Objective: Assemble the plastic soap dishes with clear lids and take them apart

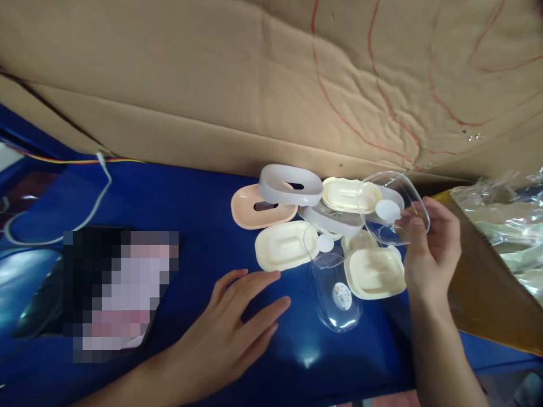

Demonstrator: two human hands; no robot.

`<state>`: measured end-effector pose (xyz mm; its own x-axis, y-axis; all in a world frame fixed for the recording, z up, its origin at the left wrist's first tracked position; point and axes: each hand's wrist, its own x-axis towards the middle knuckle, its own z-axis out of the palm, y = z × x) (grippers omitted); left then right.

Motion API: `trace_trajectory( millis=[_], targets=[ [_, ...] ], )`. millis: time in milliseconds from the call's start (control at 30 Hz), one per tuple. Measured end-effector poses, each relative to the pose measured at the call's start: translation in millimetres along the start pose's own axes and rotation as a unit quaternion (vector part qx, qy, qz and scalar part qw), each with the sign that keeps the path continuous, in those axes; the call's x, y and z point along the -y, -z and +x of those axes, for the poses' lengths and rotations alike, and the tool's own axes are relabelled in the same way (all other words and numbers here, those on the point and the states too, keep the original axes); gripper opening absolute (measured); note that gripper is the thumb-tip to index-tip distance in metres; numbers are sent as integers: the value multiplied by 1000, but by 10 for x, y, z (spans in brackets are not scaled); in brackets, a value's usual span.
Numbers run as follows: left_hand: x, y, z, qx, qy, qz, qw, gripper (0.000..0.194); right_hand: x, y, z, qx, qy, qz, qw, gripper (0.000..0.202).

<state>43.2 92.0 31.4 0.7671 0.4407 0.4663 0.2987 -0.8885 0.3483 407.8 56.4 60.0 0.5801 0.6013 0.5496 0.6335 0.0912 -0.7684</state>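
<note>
My right hand (pixel 432 249) pinches the edge of a clear plastic lid (pixel 413 195) with a round white sticker, tilted above the pile. My left hand (pixel 241 322) hovers over the blue table with its fingers spread, holding nothing. Just beyond its fingertips lies a cream soap dish (pixel 284 246). A second clear lid (pixel 324 305) with a printed round label rests flat between my hands. Behind are a peach soap dish (pixel 241 209) and a grey soap dish (pixel 292 180), both with slots. More cream pieces (pixel 377 274) lie near my right hand, partly under other clear lids.
A cardboard box (pixel 479 282) holding plastic-wrapped pieces (pixel 517 237) stands at the right. A brown cardboard wall (pixel 190 73) closes off the back. At left lie a blurred-out device (pixel 127 288) and a white cable (pixel 104 198) on the blue table (pixel 203 243).
</note>
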Motion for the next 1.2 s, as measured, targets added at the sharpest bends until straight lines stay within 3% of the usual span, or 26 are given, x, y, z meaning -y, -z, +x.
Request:
trace_trajectory(
  millis=[167,367,433,567,733,833,933,1033,1100,1200],
  targets=[
    [-7,14,5,5,-2,-6,1000,32,-229,164,111,-3,69,-149,986,36],
    [-36,-1,7,18,-6,-19,1000,31,-517,262,246,32,92,-199,975,35],
    [-42,-12,1,28,-10,-25,999,31,-467,273,251,23,112,-209,971,35],
    [-54,-13,-1,41,-22,-32,998,30,-142,264,120,10,124,-177,976,25],
    [-71,-10,-10,55,-28,-42,997,28,109,196,-46,125,224,-202,945,18],
    [-76,-27,-26,65,-30,-47,996,25,161,264,-105,162,241,-235,928,19],
    [-66,-41,-31,62,-24,-50,997,21,228,477,-330,192,218,-226,930,21],
    [-57,-44,-19,50,-13,-56,997,22,216,702,-772,267,185,-252,912,33],
    [-62,-45,-11,45,-9,-61,997,23,161,793,-1121,274,168,-291,901,43],
    [-79,-46,-15,58,-8,-76,995,26,158,811,-1616,241,168,-284,913,57]
  ],
)
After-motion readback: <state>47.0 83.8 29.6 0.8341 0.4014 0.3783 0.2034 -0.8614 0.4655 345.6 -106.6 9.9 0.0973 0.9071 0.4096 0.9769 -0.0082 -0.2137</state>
